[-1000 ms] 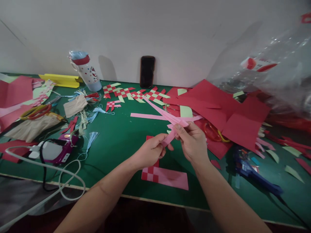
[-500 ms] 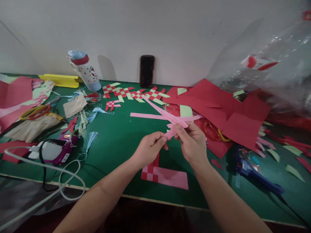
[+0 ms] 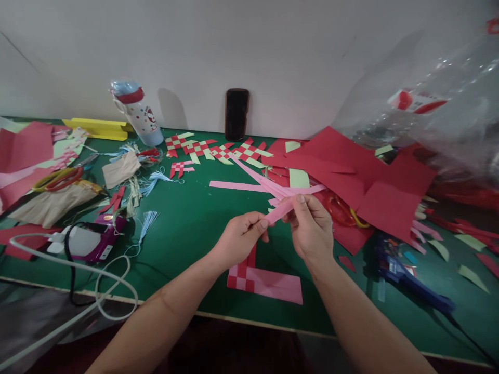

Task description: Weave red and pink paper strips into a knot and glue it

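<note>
Between my two hands a pink paper strip [image 3: 281,210] is stretched above the table. My left hand [image 3: 242,236] pinches its near left end between thumb and fingers. My right hand [image 3: 313,224] grips the strip farther along, thumb on top. Behind it, more pink paper strips [image 3: 238,186] lie crossed on the green table, partly hidden by the held one. Below my hands rests a red-and-pink woven paper piece [image 3: 244,283], with a wide pink band to the right and red strips running up toward my left hand.
Woven paper pieces [image 3: 198,149] line the back near an upright phone [image 3: 236,114] and a tilted bottle [image 3: 141,117]. Red paper sheets [image 3: 374,182] cover the right, beside a blue glue gun [image 3: 413,283]. Scissors [image 3: 58,179], tassels [image 3: 148,223] and a white cable [image 3: 99,275] lie left.
My right hand has slid slightly right along the pink strip, so more of it shows between my hands. My left hand has stayed in place.
</note>
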A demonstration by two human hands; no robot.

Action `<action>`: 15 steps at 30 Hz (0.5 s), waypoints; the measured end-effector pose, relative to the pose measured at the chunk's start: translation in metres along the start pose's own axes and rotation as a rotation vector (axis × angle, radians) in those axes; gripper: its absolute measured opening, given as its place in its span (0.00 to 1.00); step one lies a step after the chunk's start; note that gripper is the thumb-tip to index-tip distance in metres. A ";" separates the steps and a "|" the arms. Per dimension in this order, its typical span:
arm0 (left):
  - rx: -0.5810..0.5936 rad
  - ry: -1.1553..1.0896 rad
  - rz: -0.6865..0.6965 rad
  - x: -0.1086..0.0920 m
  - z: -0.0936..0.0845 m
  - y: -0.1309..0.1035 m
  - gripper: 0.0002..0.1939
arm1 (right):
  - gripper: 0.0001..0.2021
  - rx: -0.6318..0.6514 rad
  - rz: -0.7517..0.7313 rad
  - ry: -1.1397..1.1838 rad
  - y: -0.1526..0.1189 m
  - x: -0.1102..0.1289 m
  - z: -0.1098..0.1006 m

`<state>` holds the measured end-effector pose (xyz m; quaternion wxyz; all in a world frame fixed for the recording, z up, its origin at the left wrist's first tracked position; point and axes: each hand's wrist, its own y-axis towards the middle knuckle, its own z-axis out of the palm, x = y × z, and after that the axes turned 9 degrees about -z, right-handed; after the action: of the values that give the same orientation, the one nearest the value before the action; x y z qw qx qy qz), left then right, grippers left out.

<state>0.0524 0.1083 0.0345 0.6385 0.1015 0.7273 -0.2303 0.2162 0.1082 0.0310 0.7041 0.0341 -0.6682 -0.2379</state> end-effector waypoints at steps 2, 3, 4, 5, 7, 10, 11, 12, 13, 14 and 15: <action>-0.011 -0.037 -0.011 0.000 0.000 0.000 0.16 | 0.13 0.054 0.021 0.011 0.000 0.001 0.001; -0.012 -0.060 -0.014 0.000 0.000 0.000 0.16 | 0.13 0.094 0.037 0.017 0.000 0.002 0.002; -0.009 -0.083 -0.015 -0.001 0.000 0.000 0.17 | 0.13 0.141 0.057 0.024 0.000 0.003 0.004; -0.005 -0.105 -0.013 -0.001 0.001 0.000 0.18 | 0.14 0.192 0.079 0.030 -0.001 0.004 0.006; -0.004 -0.129 -0.009 -0.002 0.001 0.000 0.20 | 0.14 0.281 0.117 0.043 -0.003 0.007 0.010; -0.019 -0.107 0.011 -0.002 0.001 0.001 0.20 | 0.12 0.313 0.133 0.044 -0.005 0.008 0.012; -0.018 -0.094 0.012 -0.002 0.001 0.001 0.19 | 0.12 0.291 0.128 0.036 -0.005 0.007 0.011; -0.014 -0.084 0.010 -0.001 0.001 0.001 0.19 | 0.11 0.259 0.122 0.023 -0.004 0.006 0.009; -0.009 -0.077 0.006 0.000 0.001 0.001 0.18 | 0.11 0.223 0.117 0.008 -0.003 0.004 0.007; -0.003 -0.074 0.001 0.001 0.001 0.002 0.18 | 0.11 0.184 0.113 -0.006 -0.002 0.003 0.004; 0.004 -0.072 -0.005 0.002 0.000 0.002 0.17 | 0.11 0.146 0.109 -0.019 0.000 0.002 0.001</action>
<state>0.0532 0.1095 0.0326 0.6634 0.0928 0.7037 -0.2369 0.2151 0.1078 0.0325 0.7053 0.0470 -0.6912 -0.1501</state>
